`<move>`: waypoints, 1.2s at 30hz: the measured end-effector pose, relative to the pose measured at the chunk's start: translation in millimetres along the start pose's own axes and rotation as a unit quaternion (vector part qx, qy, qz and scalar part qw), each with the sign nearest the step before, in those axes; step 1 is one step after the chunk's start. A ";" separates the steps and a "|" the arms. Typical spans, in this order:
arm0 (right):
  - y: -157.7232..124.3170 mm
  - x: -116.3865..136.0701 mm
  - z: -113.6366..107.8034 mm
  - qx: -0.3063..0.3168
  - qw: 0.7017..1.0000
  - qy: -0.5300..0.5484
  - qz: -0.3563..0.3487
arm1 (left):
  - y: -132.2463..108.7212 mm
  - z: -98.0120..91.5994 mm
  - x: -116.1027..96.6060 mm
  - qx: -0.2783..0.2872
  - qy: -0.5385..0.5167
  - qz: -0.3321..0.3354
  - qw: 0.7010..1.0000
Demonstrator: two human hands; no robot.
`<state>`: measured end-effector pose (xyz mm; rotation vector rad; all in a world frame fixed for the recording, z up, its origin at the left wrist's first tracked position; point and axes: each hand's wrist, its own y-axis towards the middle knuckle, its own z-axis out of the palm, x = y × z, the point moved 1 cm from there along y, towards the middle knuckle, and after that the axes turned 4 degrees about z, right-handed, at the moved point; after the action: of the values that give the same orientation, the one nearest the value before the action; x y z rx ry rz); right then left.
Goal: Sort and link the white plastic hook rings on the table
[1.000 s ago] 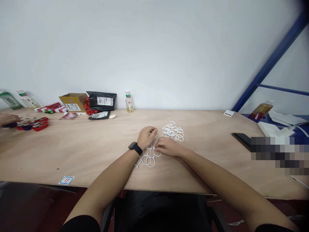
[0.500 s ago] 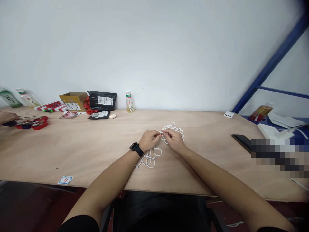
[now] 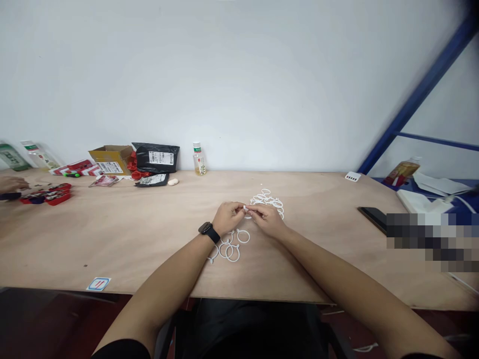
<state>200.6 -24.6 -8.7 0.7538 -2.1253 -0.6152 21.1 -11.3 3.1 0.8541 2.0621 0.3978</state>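
Note:
My left hand (image 3: 229, 217), with a black watch (image 3: 208, 232) on its wrist, and my right hand (image 3: 268, 218) meet over the wooden table (image 3: 130, 234). Both pinch one white plastic ring (image 3: 247, 209) between their fingertips. Just behind my right hand lies a pile of white rings (image 3: 270, 201). A chain of linked white rings (image 3: 231, 245) lies flat on the table below my left hand.
A small bottle (image 3: 198, 158), a black parcel bag (image 3: 156, 158) and a cardboard box (image 3: 109, 158) stand by the wall. Another person's hand (image 3: 10, 185) works at red parts (image 3: 47, 195) far left. A black phone (image 3: 372, 216) lies at the right.
My right hand left the linked rings, reached up to the pile and took a ring. Both hands came together and now pinch that ring between them.

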 end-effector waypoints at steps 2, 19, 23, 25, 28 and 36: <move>-0.6 -1.1 0.0 0.000 1.000 0.002 0.001 | 0.3 -1.1 -1.0 0.008 0.010 0.008 1.000; -2.8 8.2 2.5 0.054 0.998 -0.008 -0.022 | 1.4 -1.6 1.1 0.003 0.036 0.011 0.999; -1.4 8.7 1.2 0.038 0.999 -0.026 -0.025 | 1.0 -0.1 3.2 -0.015 0.020 0.005 1.000; 0.6 4.0 -2.4 -0.001 0.998 -0.051 -0.020 | 0.3 0.3 3.8 -0.039 0.018 0.008 0.999; 4.4 -7.8 -11.4 -0.072 0.993 -0.095 0.011 | -0.3 -0.2 5.6 -0.083 0.025 0.001 0.996; 0.6 3.5 -9.4 0.127 0.989 -0.071 -0.016 | 0.9 -3.0 11.1 -0.140 0.043 -0.027 0.989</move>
<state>206.1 -28.2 -1.0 0.9084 -2.3564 -0.4289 14.5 -2.8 -1.1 0.6205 2.0401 0.6860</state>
